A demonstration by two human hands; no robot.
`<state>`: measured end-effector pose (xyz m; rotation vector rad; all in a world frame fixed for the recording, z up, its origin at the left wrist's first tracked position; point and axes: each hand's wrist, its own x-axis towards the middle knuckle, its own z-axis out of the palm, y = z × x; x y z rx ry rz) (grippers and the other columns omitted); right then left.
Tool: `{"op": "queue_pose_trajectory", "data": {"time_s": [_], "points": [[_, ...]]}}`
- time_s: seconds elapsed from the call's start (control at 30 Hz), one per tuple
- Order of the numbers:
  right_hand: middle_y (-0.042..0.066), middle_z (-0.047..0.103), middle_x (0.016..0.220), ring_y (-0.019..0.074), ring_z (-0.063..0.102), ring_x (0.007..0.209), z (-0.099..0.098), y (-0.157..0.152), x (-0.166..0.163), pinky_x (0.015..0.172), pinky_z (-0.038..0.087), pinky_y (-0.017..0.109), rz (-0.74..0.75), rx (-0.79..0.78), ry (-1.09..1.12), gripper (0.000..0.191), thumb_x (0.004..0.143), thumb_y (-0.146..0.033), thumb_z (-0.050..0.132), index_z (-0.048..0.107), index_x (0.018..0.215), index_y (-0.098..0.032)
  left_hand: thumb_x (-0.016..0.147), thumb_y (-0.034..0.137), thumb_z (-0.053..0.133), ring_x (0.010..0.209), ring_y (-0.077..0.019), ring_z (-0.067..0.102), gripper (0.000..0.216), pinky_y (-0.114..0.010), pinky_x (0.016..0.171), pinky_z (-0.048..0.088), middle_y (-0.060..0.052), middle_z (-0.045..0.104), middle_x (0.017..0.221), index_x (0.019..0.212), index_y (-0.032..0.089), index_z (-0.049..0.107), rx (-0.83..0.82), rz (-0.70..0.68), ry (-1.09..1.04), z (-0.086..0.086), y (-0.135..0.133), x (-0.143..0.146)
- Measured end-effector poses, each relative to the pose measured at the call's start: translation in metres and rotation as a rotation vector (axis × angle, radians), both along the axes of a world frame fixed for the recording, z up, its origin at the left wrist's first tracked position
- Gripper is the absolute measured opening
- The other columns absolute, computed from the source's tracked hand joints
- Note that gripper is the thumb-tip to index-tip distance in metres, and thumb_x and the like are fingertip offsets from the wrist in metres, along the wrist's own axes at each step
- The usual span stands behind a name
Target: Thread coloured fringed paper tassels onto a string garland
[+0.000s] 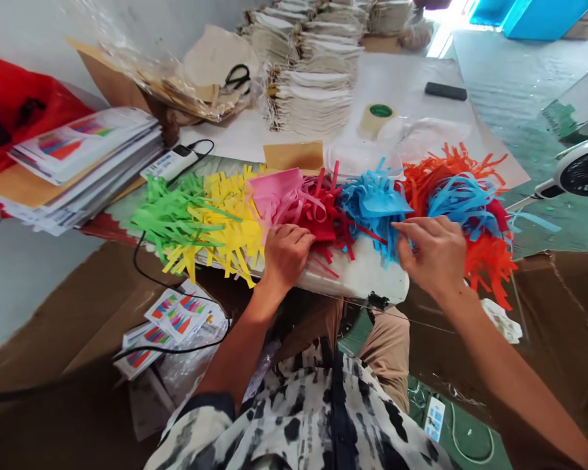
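A row of fringed paper pieces lies along a white board (367,277) on my lap: green (169,219), yellow (230,222), pink (279,192), dark red (326,212), blue (372,202) and orange (485,261). My left hand (287,254) rests with curled fingers on the edge of the pink and red fringes. My right hand (434,254) pinches a thin strip at the blue fringe, between the blue and orange piles.
Behind stand stacks of cream cloth bags (313,98), a tape roll (376,119), scissors (236,77) and a black phone (445,91). Printed sheets (78,153) and a red bag (14,108) lie at left, a fan (585,170) at right. Printed cards (171,320) lie below.
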<state>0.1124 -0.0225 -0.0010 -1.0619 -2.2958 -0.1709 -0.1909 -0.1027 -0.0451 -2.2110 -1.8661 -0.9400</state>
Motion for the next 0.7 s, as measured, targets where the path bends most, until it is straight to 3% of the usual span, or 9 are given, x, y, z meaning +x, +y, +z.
{"op": "queue_pose_trajectory", "data": {"time_s": [0.1,0.2,0.3,0.43,0.57,0.7], "points": [[0.009,0.08,0.114,0.0272,0.066,0.098,-0.001,-0.019,-0.046,0.086,0.048,0.044,0.15,-0.068,-0.013,0.027,0.102,-0.022,0.06,0.079,0.121,-0.023,0.107,0.03,0.058,0.106,-0.026,0.072,0.022,-0.048,0.103,0.043,-0.005,0.083,0.105,0.101,0.024,0.078,0.074,0.025,-0.011,0.002,0.001,0.004],[0.008,0.078,0.125,0.0274,0.065,0.103,-0.01,-0.025,-0.085,0.085,0.045,0.044,0.175,-0.102,-0.036,0.03,0.104,-0.026,0.061,0.076,0.13,-0.027,0.107,0.029,0.059,0.108,-0.0233,0.072,0.019,-0.047,0.11,0.04,-0.003,0.083,0.107,0.104,0.025,0.077,0.143,0.01,-0.026,0.007,0.0,0.006],[0.005,0.081,0.119,0.0255,0.066,0.101,-0.015,-0.021,-0.107,0.086,0.042,0.044,0.177,-0.093,-0.026,0.022,0.106,-0.029,0.062,0.081,0.116,-0.031,0.106,0.027,0.06,0.11,-0.0208,0.072,0.017,-0.045,0.114,0.038,-0.001,0.083,0.109,0.104,0.027,0.077,0.168,-0.018,-0.06,0.012,-0.001,0.006],[0.002,0.083,0.103,0.0229,0.068,0.096,-0.007,-0.011,-0.115,0.087,0.044,0.043,0.238,-0.129,0.074,0.022,0.105,-0.029,0.064,0.084,0.098,-0.031,0.103,0.028,0.066,0.113,-0.0204,0.07,0.009,-0.043,0.113,0.042,-0.002,0.081,0.111,0.106,0.026,0.074,0.241,-0.047,-0.177,0.018,-0.002,0.002],[0.004,0.083,0.104,0.0231,0.073,0.096,0.011,0.0,-0.118,0.091,0.051,0.044,0.313,-0.218,0.221,0.016,0.099,-0.025,0.07,0.084,0.093,-0.027,0.092,0.044,0.081,0.125,-0.025,0.063,0.043,-0.043,0.111,0.049,-0.01,0.069,0.128,0.125,0.023,0.064,0.372,0.052,-0.376,0.015,-0.003,-0.004],[0.005,0.081,0.101,0.0239,0.075,0.096,0.033,0.007,-0.128,0.091,0.056,0.044,0.38,-0.231,0.342,0.014,0.095,-0.021,0.069,0.081,0.09,-0.024,0.084,0.057,0.085,0.123,-0.0264,0.061,0.06,-0.045,0.11,0.05,-0.009,0.063,0.125,0.126,0.024,0.058,0.435,0.137,-0.511,0.007,-0.007,-0.009]]}}
